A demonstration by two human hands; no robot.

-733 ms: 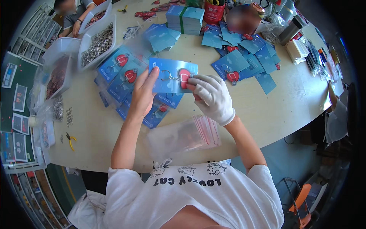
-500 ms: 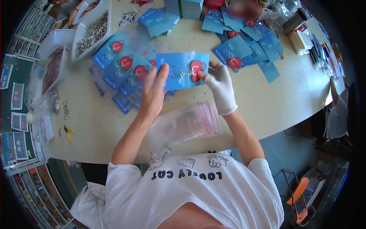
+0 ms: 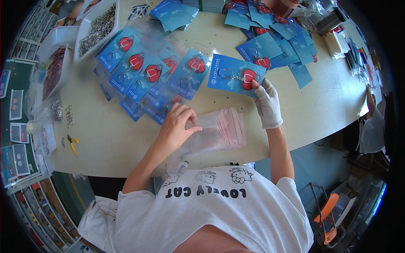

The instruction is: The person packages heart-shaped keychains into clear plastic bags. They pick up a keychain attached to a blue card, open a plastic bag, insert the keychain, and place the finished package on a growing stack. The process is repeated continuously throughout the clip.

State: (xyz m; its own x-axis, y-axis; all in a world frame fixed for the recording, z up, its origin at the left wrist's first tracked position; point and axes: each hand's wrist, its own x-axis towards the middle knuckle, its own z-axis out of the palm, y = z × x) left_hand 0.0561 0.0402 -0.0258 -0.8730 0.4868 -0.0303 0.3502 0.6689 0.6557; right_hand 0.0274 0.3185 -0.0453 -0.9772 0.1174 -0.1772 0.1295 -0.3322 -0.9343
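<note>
My right hand (image 3: 268,105), in a white glove that leaves the thumb bare, pinches the right end of a blue card (image 3: 223,79). A keychain with a red heart-like pendant (image 3: 249,79) is fixed to that card, my thumb on the pendant's edge. My bare left hand (image 3: 177,126) hovers at the left end of a stack of clear zip bags (image 3: 211,135), fingers curled and thumb apart, nothing visible between them. Just beyond it lies a pile of bagged keychain cards (image 3: 145,80), one bagged card (image 3: 190,74) lying at its right side.
More blue cards with red keychains (image 3: 270,50) are heaped at the far right, beside a dark tumbler (image 3: 331,22). White bins of metal parts (image 3: 96,36) and red pieces (image 3: 57,71) stand left. Yellow-handled pliers (image 3: 74,144) lie near the left edge.
My left hand has let go of the card and come down toward the zip bags. My right hand alone has carried the card to the right.
</note>
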